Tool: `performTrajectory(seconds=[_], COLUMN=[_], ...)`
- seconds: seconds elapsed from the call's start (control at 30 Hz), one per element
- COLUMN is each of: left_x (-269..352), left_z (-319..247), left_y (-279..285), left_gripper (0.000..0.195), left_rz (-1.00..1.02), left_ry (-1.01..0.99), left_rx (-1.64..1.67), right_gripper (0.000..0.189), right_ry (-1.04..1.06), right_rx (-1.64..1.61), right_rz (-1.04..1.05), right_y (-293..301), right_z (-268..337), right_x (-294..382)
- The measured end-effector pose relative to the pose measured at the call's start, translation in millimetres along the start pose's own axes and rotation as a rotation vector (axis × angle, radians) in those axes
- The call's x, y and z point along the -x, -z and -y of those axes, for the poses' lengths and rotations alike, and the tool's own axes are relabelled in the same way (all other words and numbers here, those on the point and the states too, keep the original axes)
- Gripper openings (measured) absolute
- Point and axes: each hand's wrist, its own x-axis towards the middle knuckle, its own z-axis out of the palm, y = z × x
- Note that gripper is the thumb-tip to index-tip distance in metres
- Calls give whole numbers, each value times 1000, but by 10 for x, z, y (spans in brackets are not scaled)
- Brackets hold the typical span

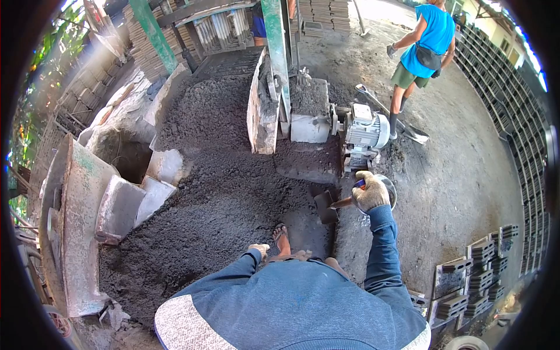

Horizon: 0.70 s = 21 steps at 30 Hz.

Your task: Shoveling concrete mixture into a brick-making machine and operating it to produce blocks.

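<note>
In a pale knit glove, my right hand point(372, 191) is closed on the handle of a shovel point(327, 207), whose dark blade hangs down to the left over the edge of the dark mix. A round metal bucket point(390, 187) is partly hidden behind that hand. My left hand point(260, 250), also gloved, is by my waist above the heap of dark, damp mix point(210, 210); its fingers look curled, and whether it holds something cannot be told. My sandalled foot stands at the heap's edge.
Ahead are a grey electric motor point(366, 129) and a green steel post point(274, 39). A co-worker point(431, 39) stands beyond, near another shovel point(393, 114). A rusty metal trough point(83, 218) is at left; hollow concrete blocks point(453, 306) are at lower right.
</note>
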Motion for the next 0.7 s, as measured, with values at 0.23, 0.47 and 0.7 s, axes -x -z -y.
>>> performTrajectory(seconds=[0.23, 0.47, 0.7], left_x=[126, 428, 366], left_z=[-519, -1144, -1267], left_y=[261, 486, 524], left_gripper=[25, 56, 58], left_rz=[133, 265, 322], left_ry=[213, 255, 221], left_rx=[27, -356, -536], right_gripper=[43, 41, 42], right_ry=[10, 18, -41], right_rx=[-16, -23, -17], right_rz=[-62, -100, -90], right_y=[48, 64, 153], right_z=[-65, -113, -141], right_x=[63, 174, 268])
